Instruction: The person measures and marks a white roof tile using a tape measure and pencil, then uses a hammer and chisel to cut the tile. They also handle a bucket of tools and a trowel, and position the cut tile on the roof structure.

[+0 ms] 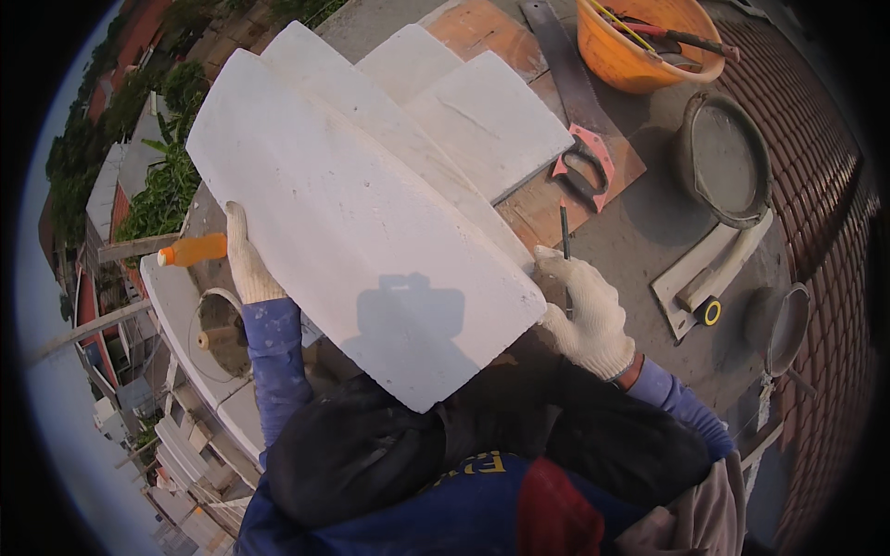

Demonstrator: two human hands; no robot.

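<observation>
A large white aerated concrete block lies tilted in front of me, its near end over my crossed legs. My left hand, in a cream knit glove, grips the block's left edge; its fingers are partly hidden along that side. My right hand, gloved too, is closed round a dark pencil that points away from me. Its thumb side is close against the block's right corner. Beyond and partly under this block are more white blocks, resting on a brown board.
A handsaw lies on the brown board. To the right are an orange basin of tools, a dark bucket of grey mortar, a tape measure and roof tiles. An orange bottle is beside my left hand, near the drop.
</observation>
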